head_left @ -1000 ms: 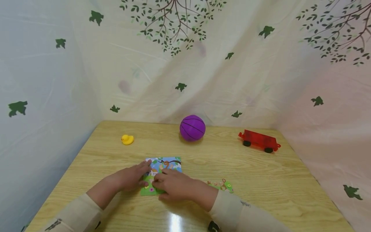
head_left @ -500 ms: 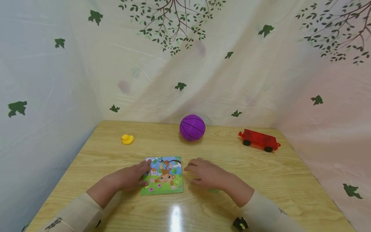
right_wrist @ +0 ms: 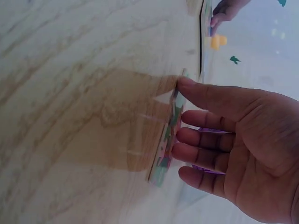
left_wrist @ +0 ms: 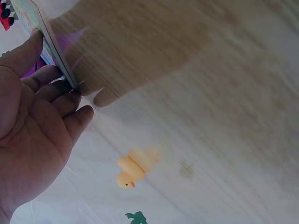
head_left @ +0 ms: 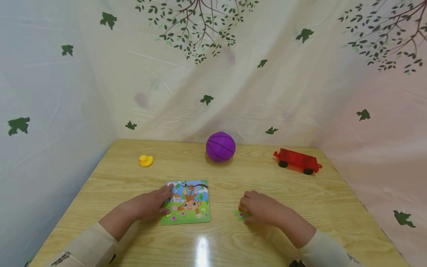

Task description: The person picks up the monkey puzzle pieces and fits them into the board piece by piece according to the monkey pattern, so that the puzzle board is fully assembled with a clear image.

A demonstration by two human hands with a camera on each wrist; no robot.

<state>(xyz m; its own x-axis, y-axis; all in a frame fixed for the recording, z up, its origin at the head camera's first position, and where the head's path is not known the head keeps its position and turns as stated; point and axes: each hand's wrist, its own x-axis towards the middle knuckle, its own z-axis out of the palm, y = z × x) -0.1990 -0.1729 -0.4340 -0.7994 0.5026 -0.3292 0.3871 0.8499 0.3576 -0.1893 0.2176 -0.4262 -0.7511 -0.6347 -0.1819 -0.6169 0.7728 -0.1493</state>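
Note:
A flat square picture board (head_left: 188,205) with a hanging monkey lies on the table, left of the middle. My left hand (head_left: 153,202) rests at its left edge, thumb and fingertips touching it; the left wrist view shows the thumb (left_wrist: 30,51) on the edge. To the right, my right hand (head_left: 263,209) touches flat puzzle pieces (head_left: 242,214) printed with green grass and a pink flower. In the right wrist view, thumb and fairly straight fingers meet the faces of the pieces (right_wrist: 168,140), which overlap one another. The hand hides most of them from the head view.
Behind the board stand a yellow rubber duck (head_left: 146,160) on the left and a purple ball (head_left: 221,147) near the middle. A red toy wagon (head_left: 297,161) with black wheels is at the back right. Cloth walls surround the wooden table (head_left: 213,174).
My right hand has left the picture board and moved right to the puzzle pieces, uncovering the monkey picture. My left hand stays at the board's left edge.

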